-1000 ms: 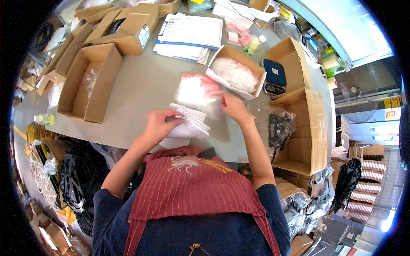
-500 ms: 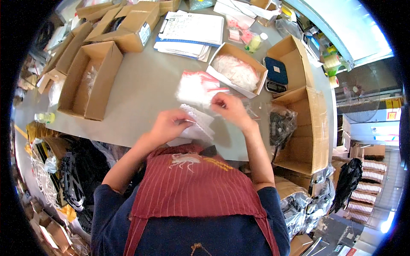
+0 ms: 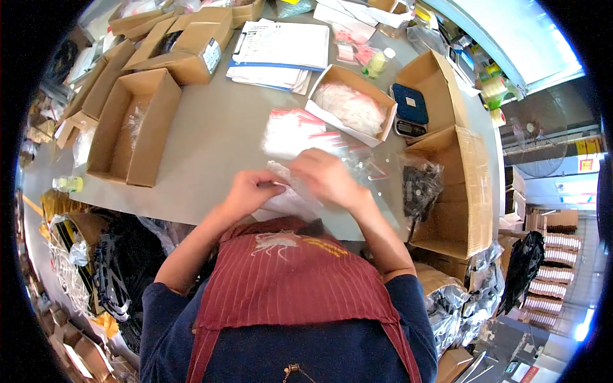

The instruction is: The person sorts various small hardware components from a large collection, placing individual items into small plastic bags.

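Observation:
My left hand [image 3: 254, 190] pinches a stack of white paper sheets [image 3: 287, 203] with a bumpy edge, held at the table's near side just above my apron. Against the upper right of the sheets is my right hand [image 3: 327, 179], its fingers bent down and pressed together; whatever its fingertips grip is hidden. Just beyond both hands lies a pile of clear zip bags with red strips [image 3: 290, 132]. More clear bags [image 3: 367, 164] lie loose to the right of my right hand.
A white box of zip bags [image 3: 391, 118] stands beyond the pile, beside a small dark scale [image 3: 410, 105]. Open cardboard boxes flank the table, one at left [image 3: 167, 121], one at right [image 3: 469, 191] by a black bagged item [image 3: 421, 188]. Clipboards with papers [image 3: 281, 45] lie at the back.
My right hand has moved left and down from over the loose bags to the sheets. The left hand keeps its hold on them, shifted only slightly.

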